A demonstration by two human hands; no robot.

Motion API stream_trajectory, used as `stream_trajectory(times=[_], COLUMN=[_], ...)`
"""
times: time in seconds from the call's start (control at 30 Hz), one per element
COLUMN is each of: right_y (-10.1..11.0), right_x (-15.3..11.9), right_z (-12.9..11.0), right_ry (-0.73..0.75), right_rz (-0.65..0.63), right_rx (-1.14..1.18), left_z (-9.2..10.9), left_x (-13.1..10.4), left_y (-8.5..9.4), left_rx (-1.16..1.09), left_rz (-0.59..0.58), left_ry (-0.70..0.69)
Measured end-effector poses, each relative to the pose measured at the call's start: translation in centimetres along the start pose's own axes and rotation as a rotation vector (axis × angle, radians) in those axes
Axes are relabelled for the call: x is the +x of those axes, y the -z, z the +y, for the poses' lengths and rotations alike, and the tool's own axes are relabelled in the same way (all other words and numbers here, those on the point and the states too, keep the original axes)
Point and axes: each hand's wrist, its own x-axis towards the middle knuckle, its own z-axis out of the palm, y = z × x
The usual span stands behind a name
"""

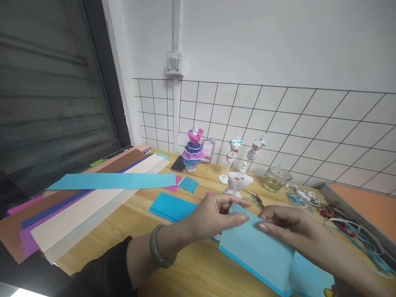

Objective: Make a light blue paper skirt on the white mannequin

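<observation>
From where I stood, the sheet [255, 249] was in front of the wearer, above the near part of the table [182, 274], low and to the right of centre. Its broad face was pale blue, with a brighter blue band along the near edge and a bend close to the right forearm.

In my judgement it was thin paper: very light, limp across its width, easily creased or torn, and not slippery to dry fingers. The sound place to take hold was the far edge, pinched lightly at two spots, so that the span between stayed flat.

The left hand [213, 215] grasped the sheet at its far left corner, thumb along the upper face and forefinger stretched past the edge. The forearm, with a bangle [158, 247] on it, came in from the left. The right hand [297, 231] pinched the same edge farther right, thumb on the face, fingers curled behind. Its wrist sloped down to the right. The two thumbs were near each other but apart. A white bust [239, 181] stood just beyond.
</observation>
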Motion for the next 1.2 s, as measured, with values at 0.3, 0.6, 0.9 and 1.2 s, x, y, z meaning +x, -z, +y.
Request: stream_trajectory(times=[0.3, 0.6, 0.9, 1.2], right_y=[-0.5, 0.4, 0.3, 0.5], right_x=[0.1, 0.1, 0.2, 0.2], right_z=[0.0, 0.5, -0.1, 1.4], right_ry=[-0.021, -0.039, -0.009, -0.015], right_rz=[0.135, -0.040, 0.006, 0.051], right_rx=[-0.078, -0.004, 0.017, 0.099], left_z=[0.0, -0.2, -0.4, 0.0], left_x=[0.0, 0.3, 0.4, 0.3], left_y=[0.6, 0.4, 0.8, 0.5], left_rx=[0.189, 0.037, 0.182, 0.236], left_rz=[-0.016, 0.013, 0.032, 0.129], left_ry=[0.055, 0.057, 0.060, -0.085])
